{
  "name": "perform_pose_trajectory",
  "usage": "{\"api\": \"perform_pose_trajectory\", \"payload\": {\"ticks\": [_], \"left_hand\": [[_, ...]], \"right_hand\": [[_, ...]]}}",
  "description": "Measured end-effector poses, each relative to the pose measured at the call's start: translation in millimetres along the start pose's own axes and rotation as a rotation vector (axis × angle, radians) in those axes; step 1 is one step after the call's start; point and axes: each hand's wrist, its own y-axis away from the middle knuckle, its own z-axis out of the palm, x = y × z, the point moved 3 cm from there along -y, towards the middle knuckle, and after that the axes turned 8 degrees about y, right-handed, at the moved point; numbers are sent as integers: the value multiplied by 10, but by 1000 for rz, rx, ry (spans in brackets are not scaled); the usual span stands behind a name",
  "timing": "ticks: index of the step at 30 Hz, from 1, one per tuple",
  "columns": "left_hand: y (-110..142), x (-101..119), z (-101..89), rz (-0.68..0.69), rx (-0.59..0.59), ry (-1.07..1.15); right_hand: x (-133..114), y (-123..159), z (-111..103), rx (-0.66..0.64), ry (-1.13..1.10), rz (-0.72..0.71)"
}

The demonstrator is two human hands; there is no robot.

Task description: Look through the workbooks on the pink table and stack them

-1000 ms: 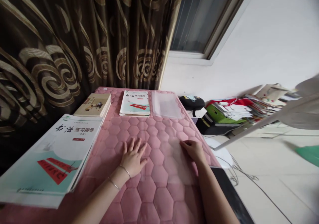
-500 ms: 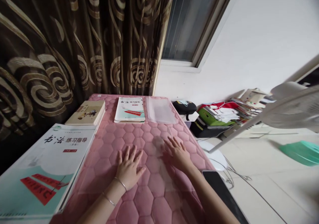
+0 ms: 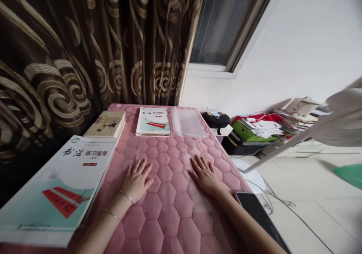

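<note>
My left hand (image 3: 137,181), with two thin bangles on its wrist, rests palm down with fingers spread. My right hand (image 3: 206,175) is likewise flat, fingers stretched forward. Beneath them a clear plastic sheet (image 3: 197,201) lies over the pink quilted cover (image 3: 169,205); its outline is hard to make out. Neither hand grips anything. To the left is a stack of large calligraphy workbooks (image 3: 85,178). A smaller-looking pile topped with the same kind of workbook (image 3: 153,122) sits at the far end, beside several translucent plastic book covers (image 3: 189,123).
Tan books (image 3: 105,124) lie behind the left stack. A dark flat device (image 3: 261,216) is by my right forearm. Right of the table stand a white fan (image 3: 294,144), cables (image 3: 271,193) and piled bags and papers (image 3: 254,127). A patterned curtain (image 3: 113,39) hangs behind.
My left hand has slid a little left, widening the gap between the hands. My right hand has settled flat. The whole view has shifted slightly, with the books appearing farther right.
</note>
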Motion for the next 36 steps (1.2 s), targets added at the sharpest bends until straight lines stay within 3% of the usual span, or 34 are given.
{"api": "perform_pose_trajectory", "payload": {"ticks": [9,14,16,20,24,27,31,36], "left_hand": [[67,13,167,20,123,-14],[52,-14,106,2,61,24],[41,-49,10,25,55,48],[43,-229,-180,-19,172,42],[66,-373,-166,-84,164,-26],[81,-373,-135,-69,178,-75],[80,-375,-107,-53,198,-101],[63,-427,-66,-37,224,-111]], "right_hand": [[42,-16,124,24,40,-15],[62,-20,152,25,40,-27],[49,-17,110,-8,34,-26],[15,-15,-47,-90,19,-26],[-17,-100,-309,-151,31,-17],[-121,-311,-606,-110,45,-7],[-515,-823,-978,99,-35,-122],[-1165,-1582,-951,117,-63,-284]]}}
